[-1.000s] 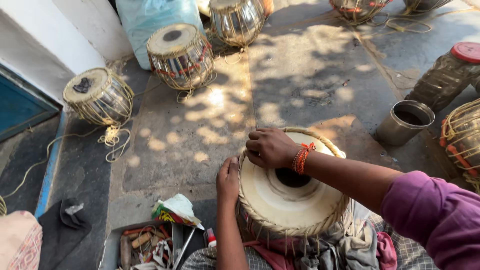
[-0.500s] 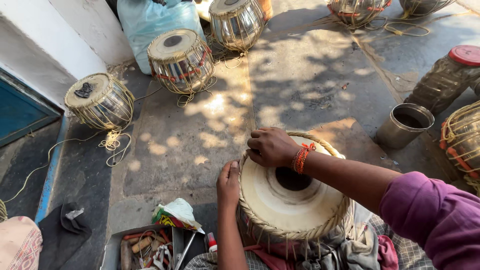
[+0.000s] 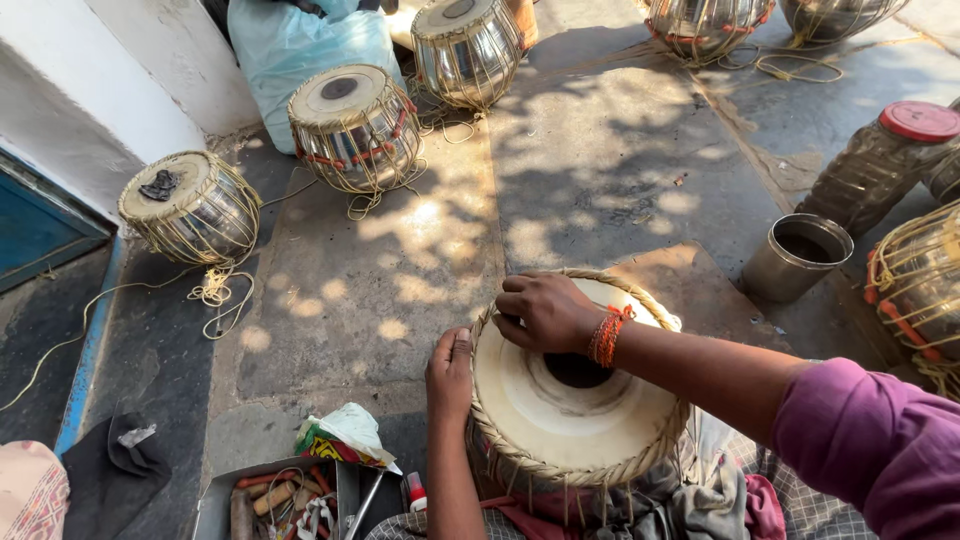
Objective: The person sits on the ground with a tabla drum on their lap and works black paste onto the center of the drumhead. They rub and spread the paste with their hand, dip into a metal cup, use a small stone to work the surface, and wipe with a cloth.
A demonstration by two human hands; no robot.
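The drum (image 3: 570, 400) sat in the person's lap at the lower middle of the view, upright, its skin facing up at the camera and its long axis running vertically down into the cloth (image 3: 700, 500) beneath. The left hand (image 3: 452, 372) was curled against the braided rim on the near-left side, fingers closed on it. The right hand (image 3: 545, 312) lay knuckles-up across the far-left part of the skin, fingers bent and pressing at the rim; no tool showed in it.

Count: six other metal drums at least partly in view, three at upper left and one (image 3: 195, 205) nearest the wall. One steel cup (image 3: 795, 255), one red-lidded jar (image 3: 880, 160), one tool tray (image 3: 280, 500).

Surface: stone paving (image 3: 600, 150), outdoors, in dappled sunlight, beside a white wall (image 3: 120, 80).
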